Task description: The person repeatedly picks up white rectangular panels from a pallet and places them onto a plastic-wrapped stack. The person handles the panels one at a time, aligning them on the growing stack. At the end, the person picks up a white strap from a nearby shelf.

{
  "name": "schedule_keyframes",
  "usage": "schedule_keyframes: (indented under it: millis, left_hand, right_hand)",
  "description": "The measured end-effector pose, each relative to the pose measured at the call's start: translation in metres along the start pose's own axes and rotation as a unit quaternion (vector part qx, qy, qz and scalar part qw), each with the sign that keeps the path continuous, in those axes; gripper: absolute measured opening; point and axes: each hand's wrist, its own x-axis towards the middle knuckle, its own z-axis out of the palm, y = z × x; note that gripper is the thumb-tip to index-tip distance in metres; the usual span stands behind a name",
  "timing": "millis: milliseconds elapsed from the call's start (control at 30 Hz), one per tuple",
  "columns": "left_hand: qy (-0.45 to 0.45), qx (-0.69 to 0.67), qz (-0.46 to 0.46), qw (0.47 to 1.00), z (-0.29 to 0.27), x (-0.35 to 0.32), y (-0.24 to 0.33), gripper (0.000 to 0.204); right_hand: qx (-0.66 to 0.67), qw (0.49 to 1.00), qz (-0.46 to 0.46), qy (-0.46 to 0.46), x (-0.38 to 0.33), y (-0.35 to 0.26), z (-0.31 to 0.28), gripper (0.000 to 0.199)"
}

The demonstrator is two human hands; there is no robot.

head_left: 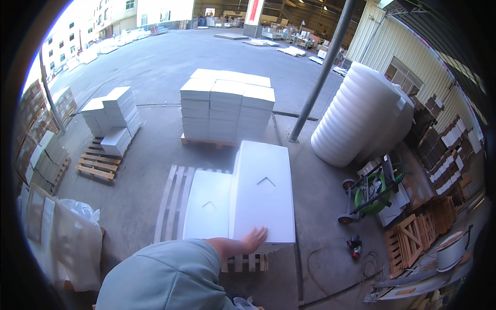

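The hand (243, 244) is resting flat, grip wide, on the tall white box's (263, 191) near edge above the pallet (173, 196); stiff, bulky, probably light, best held by both sides.

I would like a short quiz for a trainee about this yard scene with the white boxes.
1. True or false: the hand rests on the taller white box.
2. What does the near pallet carry? A) two white boxes B) a foam roll C) nothing
3. What big white thing stands right of the pole?

Key: 1 true; 2 A; 3 the foam roll.
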Motion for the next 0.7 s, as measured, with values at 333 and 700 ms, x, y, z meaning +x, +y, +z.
schedule_keyframes:
  millis: [333,700]
  left_hand:
    - [0.002,-0.034,-0.038,0.999,0.007,0.008,0.012,0.075]
    - [-0.067,-0.113,-0.081,0.988,-0.022,0.017,0.037,0.089]
  right_hand:
    - [0.133,0.982,0.027,0.133,-0.058,0.051,-0.161,0.04]
    - [0.165,0.974,-0.034,0.149,-0.028,-0.031,-0.199,0.041]
